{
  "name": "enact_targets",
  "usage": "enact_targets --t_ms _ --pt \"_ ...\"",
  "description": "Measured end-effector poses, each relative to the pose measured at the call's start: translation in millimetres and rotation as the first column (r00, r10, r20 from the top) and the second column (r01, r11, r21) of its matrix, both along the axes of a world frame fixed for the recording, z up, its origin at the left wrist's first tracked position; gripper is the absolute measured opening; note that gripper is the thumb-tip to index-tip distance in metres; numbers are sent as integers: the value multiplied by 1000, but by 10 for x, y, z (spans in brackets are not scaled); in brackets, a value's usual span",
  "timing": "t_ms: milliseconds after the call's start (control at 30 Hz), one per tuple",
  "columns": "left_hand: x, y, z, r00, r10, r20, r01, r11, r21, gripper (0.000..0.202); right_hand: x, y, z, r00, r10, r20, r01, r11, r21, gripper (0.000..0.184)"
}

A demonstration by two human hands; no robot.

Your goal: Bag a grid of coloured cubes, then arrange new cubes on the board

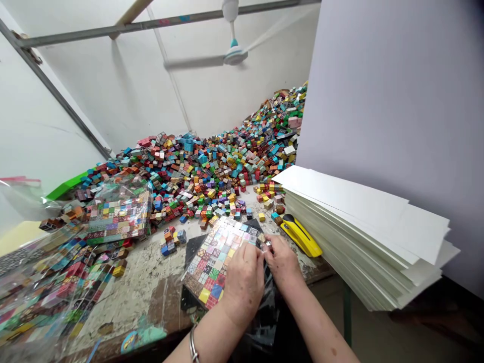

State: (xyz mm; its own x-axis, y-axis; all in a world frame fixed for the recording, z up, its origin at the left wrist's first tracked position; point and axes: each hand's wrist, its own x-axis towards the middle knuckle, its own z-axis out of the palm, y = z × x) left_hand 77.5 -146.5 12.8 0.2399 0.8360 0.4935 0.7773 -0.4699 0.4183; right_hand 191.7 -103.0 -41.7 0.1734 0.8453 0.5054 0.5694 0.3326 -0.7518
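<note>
A flat square tray of small coloured cubes (215, 252) lies on a black base near the table's front edge, partly inside a clear plastic bag. My left hand (242, 282) rests curled on the tray's right side, fingers closed on the bag's edge. My right hand (280, 259) meets it at the tray's right corner, fingers pinched on the clear plastic (264, 244). A metal bangle (193, 345) sits on my left wrist.
A huge heap of small coloured cubes (212, 161) covers the back of the worn table (147, 282). Bagged finished cube trays (113, 212) pile up at left. A yellow utility knife (300, 234) lies by a tall stack of white cards (370, 237) at right.
</note>
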Motion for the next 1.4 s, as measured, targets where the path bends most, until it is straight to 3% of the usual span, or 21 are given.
enact_targets --t_ms 167,400,567,700,833,1133,1400 --pt "21 15 -11 998 -63 -30 62 998 -16 19 7 -29 7 999 50 17 -51 999 14 30" --pt "-95 107 162 969 -231 -85 224 971 -86 14 32 -4 -18 1000 0 -30 -2 998 -63 30" --pt "-306 433 46 950 -77 -301 44 992 -115 43 11 42 -49 998 -25 -62 19 995 -95 24" --pt "-370 564 -127 883 -117 -454 37 983 -181 48 2 62 -53 997 -21 -70 16 997 -76 23" --pt "-368 540 -173 872 -117 -475 44 986 -162 50 -8 82 -44 999 -11 -50 8 999 -48 20" --pt "-362 531 -134 875 -130 -466 71 987 -142 44 2 63 -30 998 46 -49 -46 999 -16 26" --pt "-360 517 -126 892 -126 -434 78 989 -126 43 -22 66 -149 996 -49 -72 47 998 -32 28"
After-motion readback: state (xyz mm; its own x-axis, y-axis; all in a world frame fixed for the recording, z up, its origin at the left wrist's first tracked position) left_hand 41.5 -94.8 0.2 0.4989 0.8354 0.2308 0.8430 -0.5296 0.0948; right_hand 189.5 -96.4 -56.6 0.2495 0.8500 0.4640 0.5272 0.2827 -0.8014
